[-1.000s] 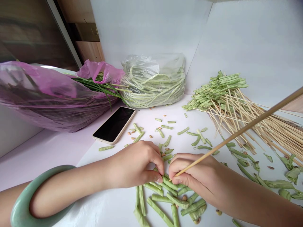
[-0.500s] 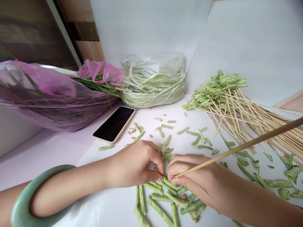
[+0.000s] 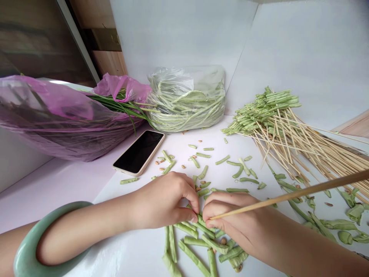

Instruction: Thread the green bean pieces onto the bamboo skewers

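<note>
My left hand [image 3: 173, 202], with a green bangle [image 3: 27, 246] on the forearm, has thumb and forefinger pinched together on a piece of long bean [image 3: 201, 220] in the pile. Right beside it, the fingers of my right hand [image 3: 230, 211] are closed around the lower end of a bamboo skewer [image 3: 288, 196]. The skewer slants up to the right; its tip is hidden by the fingers. Cut long bean pieces [image 3: 194, 257] lie under and in front of both hands, with a few brown beans among them.
A phone [image 3: 138, 152] lies beyond my left hand. Behind stand a pink bag [image 3: 72, 123] with green stalks and a clear bag [image 3: 187, 104] of long beans. To the right rest bean-loaded skewers [image 3: 265, 107], bare bamboo sticks [image 3: 323, 142] and scattered bean scraps [image 3: 337, 224].
The skewer's far end has dropped, so it lies at a flatter slant. My right hand has shifted very slightly left; my left hand stays in place.
</note>
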A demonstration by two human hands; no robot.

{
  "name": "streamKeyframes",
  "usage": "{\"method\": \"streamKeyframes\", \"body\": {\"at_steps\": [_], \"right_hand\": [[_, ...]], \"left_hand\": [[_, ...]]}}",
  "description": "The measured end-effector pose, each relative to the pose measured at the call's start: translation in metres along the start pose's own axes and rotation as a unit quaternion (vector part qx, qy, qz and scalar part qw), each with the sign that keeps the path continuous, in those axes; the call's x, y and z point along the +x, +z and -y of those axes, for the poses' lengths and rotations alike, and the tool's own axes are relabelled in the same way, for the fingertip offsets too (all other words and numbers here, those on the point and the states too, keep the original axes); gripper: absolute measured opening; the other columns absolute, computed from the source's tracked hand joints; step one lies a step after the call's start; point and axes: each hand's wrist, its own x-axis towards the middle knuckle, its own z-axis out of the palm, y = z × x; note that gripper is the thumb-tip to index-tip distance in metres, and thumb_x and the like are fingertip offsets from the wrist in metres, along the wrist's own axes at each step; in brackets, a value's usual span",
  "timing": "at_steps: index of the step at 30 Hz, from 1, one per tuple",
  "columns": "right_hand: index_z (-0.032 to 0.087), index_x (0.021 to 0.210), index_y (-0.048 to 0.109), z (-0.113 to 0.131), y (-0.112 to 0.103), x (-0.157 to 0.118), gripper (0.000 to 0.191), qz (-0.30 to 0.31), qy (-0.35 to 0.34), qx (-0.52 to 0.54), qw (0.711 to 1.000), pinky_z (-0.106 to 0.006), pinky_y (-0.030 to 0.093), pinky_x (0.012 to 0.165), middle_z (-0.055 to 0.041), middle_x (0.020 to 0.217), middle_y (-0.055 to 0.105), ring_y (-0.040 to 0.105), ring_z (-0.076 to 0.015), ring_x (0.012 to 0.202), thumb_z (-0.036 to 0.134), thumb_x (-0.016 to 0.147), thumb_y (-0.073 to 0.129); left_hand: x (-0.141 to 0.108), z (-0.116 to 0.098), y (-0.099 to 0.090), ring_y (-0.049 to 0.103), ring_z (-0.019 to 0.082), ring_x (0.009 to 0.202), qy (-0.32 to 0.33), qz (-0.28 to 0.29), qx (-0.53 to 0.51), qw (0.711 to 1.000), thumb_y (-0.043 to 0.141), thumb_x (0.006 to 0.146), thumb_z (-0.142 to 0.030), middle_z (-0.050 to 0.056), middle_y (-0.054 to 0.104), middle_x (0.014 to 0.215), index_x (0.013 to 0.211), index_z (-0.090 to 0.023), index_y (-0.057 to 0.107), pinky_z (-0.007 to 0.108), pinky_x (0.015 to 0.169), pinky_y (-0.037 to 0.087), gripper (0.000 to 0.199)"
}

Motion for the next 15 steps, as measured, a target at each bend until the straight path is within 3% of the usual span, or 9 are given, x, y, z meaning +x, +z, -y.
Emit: {"method": "streamKeyframes", "body": {"at_steps": [8,15], "right_hand": [[0.017,0.065,0.05,0.0024,-0.0013,0.0,0.024,-0.038,0.028,0.011,0.999,-0.017,0.039,0.051,0.0045,0.064,0.048,0.042,-0.0067,0.051,-0.001,0.081,0.045],[0.016,0.063,0.051,0.0039,0.002,0.0015,0.028,-0.039,0.026,0.016,0.999,-0.018,0.042,0.056,0.0022,0.067,0.052,0.048,-0.0077,0.058,0.0,0.084,0.041]], "left_hand": [[0.0006,-0.002,0.0008,0.058,0.013,0.075,-0.002,0.002,-0.003,1.0,0.066,0.072,-0.01,0.001,0.066,0.076,0.085,-0.023,0.075,0.02,0.068,0.042,0.02],[0.001,-0.003,0.0001,0.057,0.012,0.076,-0.003,0.007,-0.017,1.0,0.066,0.071,-0.007,0.001,0.066,0.074,0.085,-0.019,0.075,0.019,0.071,0.042,0.02]]}}
